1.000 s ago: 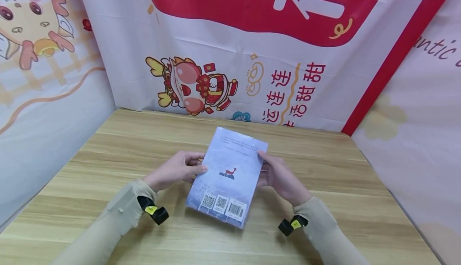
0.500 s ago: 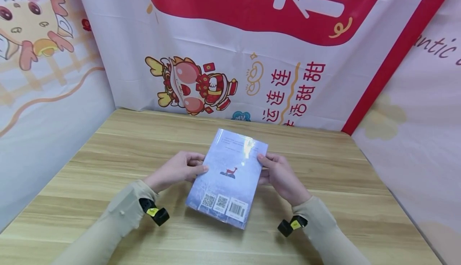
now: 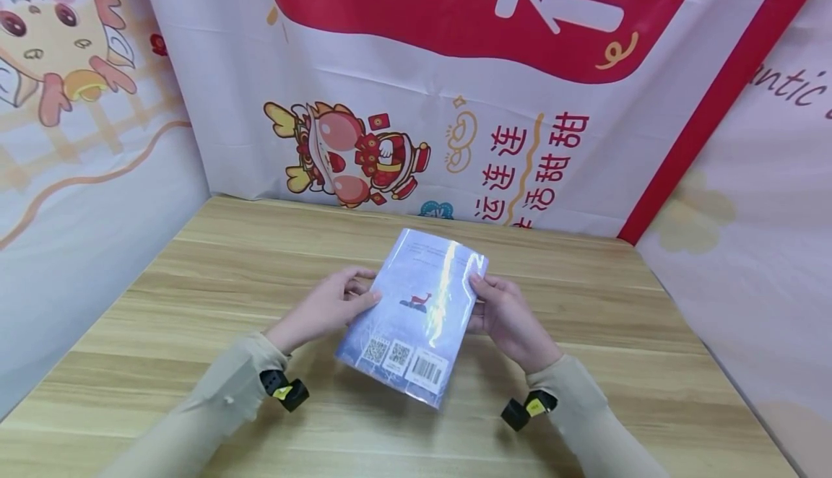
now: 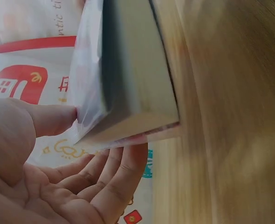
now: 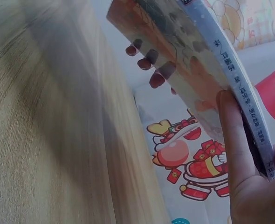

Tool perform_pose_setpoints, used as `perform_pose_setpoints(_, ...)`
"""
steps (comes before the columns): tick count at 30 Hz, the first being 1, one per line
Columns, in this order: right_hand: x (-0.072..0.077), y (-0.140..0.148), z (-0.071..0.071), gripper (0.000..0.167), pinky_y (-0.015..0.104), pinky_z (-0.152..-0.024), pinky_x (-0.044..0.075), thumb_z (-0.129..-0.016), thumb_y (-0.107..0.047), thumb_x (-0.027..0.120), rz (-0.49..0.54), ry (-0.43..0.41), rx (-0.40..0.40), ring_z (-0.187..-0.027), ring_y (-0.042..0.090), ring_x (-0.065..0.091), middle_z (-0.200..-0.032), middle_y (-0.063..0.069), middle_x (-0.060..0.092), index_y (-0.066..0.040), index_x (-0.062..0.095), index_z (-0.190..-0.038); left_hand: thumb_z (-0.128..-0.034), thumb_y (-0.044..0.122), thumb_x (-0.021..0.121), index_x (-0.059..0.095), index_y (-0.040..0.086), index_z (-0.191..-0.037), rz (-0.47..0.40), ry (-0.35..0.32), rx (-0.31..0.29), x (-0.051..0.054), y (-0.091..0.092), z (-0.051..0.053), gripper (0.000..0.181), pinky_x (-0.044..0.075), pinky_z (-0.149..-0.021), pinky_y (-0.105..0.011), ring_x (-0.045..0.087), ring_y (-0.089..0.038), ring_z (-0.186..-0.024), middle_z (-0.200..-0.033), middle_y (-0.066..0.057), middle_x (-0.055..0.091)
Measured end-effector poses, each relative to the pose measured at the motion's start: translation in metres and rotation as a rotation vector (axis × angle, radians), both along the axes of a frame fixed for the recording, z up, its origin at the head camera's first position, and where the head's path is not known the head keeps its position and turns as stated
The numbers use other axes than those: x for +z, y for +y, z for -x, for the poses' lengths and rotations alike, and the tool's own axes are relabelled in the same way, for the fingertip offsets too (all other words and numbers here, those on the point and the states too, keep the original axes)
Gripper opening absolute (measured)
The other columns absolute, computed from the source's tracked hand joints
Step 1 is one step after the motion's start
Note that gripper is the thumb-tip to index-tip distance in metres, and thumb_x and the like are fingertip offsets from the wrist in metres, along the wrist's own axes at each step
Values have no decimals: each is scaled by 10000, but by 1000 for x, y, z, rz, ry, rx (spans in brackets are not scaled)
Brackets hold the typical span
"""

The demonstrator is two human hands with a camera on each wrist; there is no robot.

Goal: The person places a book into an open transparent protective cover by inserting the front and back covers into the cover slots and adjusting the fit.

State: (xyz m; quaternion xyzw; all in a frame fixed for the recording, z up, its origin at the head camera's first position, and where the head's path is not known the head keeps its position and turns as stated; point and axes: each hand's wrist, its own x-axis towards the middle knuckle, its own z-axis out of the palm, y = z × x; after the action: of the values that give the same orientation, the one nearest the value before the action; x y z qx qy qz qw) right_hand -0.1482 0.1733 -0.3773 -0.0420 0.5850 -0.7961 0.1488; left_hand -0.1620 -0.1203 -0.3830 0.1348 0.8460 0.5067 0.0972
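Note:
A bluish-purple paperback book [image 3: 406,326], with a small red deer, two QR codes and a barcode on its upward cover, is held tilted above the table. My left hand [image 3: 325,308] pinches its left edge, thumb on top and fingers beneath. On the opposite edge my right hand [image 3: 513,319] grips the book, thumb on the cover. The left wrist view shows the cream page block [image 4: 142,70], with the upper cover standing slightly apart from it near the thumb. In the right wrist view the printed spine [image 5: 242,93] lies by the right hand, and left fingertips touch the underside.
The wood-grain table [image 3: 617,377] lies below the book. A white and red printed cloth [image 3: 403,74] hangs along the table's back edge, with printed cloths at both sides. Each wrist wears a small black camera on a strap.
The book has tilted slightly and its top end has shifted a little right, with glare now streaking down the cover. The left hand has moved slightly right with it.

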Motion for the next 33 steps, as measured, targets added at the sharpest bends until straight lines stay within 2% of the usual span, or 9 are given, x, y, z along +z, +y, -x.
perform_pose_setpoints(4,0,1,0,364,401,-754,580,-1061,-236,461,13,4,4,-857,275,706,-1020,187,705,87,560,-1197,-950,295,673,486,49,-1400,46,44,6,3,0,-3,546,560,-741,-344,632,-206,-938,-1156,-101,628)
perform_pose_setpoints(9,-1,1,0,359,404,-753,582,-1063,-220,453,54,4,8,-869,275,700,-1038,184,698,91,548,-1215,-932,347,690,435,90,-1450,78,68,2,5,2,-8,632,569,-732,-360,627,-228,-994,-1256,-107,587)
perform_pose_setpoints(15,-3,-1,1,327,405,-774,576,-1063,-186,446,114,8,2,-901,276,685,-1061,179,683,92,542,-1205,-945,347,672,382,85,-1482,153,180,14,7,7,-14,664,527,-887,-426,581,-254,-1117,-1322,-117,541)
perform_pose_setpoints(20,-3,-2,1,343,401,-805,566,-1062,-186,450,127,15,-16,-950,271,671,-1113,172,664,93,516,-1249,-946,362,666,333,55,-1506,197,278,62,13,10,-23,720,426,-1019,-502,476,-319,-1258,-1422,-165,437)
perform_pose_setpoints(23,-3,-2,0,376,418,-835,559,-1059,-183,454,125,19,-17,-995,290,662,-1189,194,636,89,479,-1318,-927,326,699,361,43,-1493,214,390,86,17,13,-28,717,427,-1028,-466,454,-291,-1251,-1438,-150,396)
perform_pose_setpoints(27,-5,-5,-1,395,441,-847,553,-1059,-162,444,133,28,-14,-1007,307,655,-1255,220,602,83,440,-1369,-866,236,781,492,8,-1405,235,602,102,21,20,-37,653,458,-1000,-415,426,-264,-1206,-1402,-152,411)
perform_pose_setpoints(30,-5,-7,-3,388,460,-861,545,-1060,-157,440,140,23,-27,-1010,309,652,-1248,221,603,80,435,-1367,-810,207,830,585,-3,-1320,295,775,116,23,23,-42,603,348,-1068,-457,337,-324,-1282,-1448,-190,367)
perform_pose_setpoints(33,-3,-9,-5,383,482,-900,522,-1063,-161,434,152,17,-35,-1063,320,634,-1254,217,596,73,430,-1366,-796,212,837,637,10,-1257,328,865,95,24,24,-45,542,267,-1093,-495,319,-344,-1318,-1463,-195,366)
